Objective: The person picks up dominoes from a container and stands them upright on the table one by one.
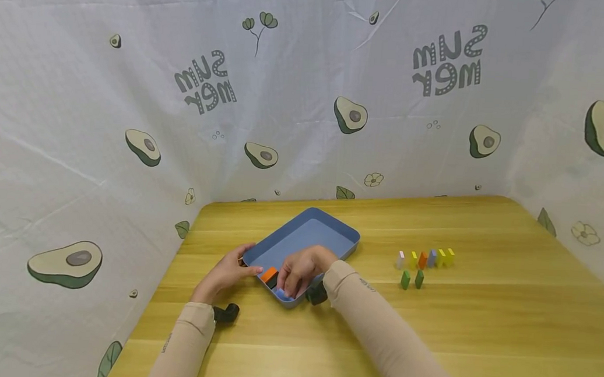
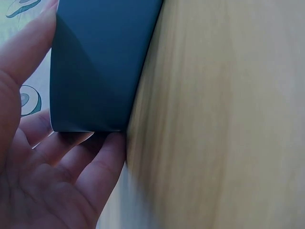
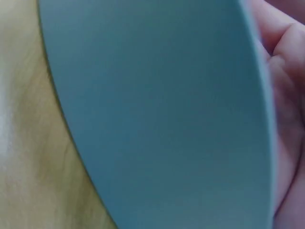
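Observation:
A shallow blue tray (image 1: 319, 236) lies at an angle on the wooden table. At its left corner my left hand (image 1: 226, 275) grips it, thumb at the rim and fingers against the outside; the left wrist view shows those fingers at the end of the tray wall (image 2: 97, 62). My right hand (image 1: 302, 267) reaches into the near corner and pinches a light blue block (image 1: 284, 296). Beside that, along the near-left wall, sit an orange block (image 1: 268, 274) and a dark block (image 1: 272, 281). In the right wrist view the tray wall (image 3: 157, 114) covers most of the right hand.
To the right of the tray, small blocks stand on the table (image 1: 481, 329). The back row has a pale block (image 1: 400, 259), an orange block (image 1: 422, 260), a blue block (image 1: 432, 258) and several yellow ones (image 1: 450, 257). Two green blocks (image 1: 405, 279) stand nearer. A printed curtain (image 1: 309, 84) hangs behind.

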{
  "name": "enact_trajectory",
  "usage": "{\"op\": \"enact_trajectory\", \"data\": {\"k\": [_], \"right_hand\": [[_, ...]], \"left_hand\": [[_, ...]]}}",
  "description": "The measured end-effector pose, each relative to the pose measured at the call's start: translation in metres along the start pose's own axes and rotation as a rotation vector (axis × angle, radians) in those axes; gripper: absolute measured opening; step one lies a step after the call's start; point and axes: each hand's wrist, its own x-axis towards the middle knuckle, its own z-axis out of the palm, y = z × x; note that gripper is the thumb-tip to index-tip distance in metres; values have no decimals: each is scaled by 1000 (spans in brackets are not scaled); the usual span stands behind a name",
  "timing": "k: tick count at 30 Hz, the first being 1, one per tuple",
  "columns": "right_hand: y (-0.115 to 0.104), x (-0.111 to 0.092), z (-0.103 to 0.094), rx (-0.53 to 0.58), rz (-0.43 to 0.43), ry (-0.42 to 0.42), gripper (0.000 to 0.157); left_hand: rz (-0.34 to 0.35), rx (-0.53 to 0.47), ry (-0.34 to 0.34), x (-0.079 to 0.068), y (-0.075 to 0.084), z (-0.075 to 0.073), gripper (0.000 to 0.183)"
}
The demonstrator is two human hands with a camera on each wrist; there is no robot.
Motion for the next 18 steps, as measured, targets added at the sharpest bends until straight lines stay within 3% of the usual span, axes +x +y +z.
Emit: {"op": "enact_trajectory", "data": {"k": [10,18], "right_hand": [[-1,-4,-2,-36,-60,22,13],[-10,-35,-8,-54,-173,123,16]], "left_hand": [[6,14,6,0,1,0,82],[9,9,12,1,-1,2,78]]}}
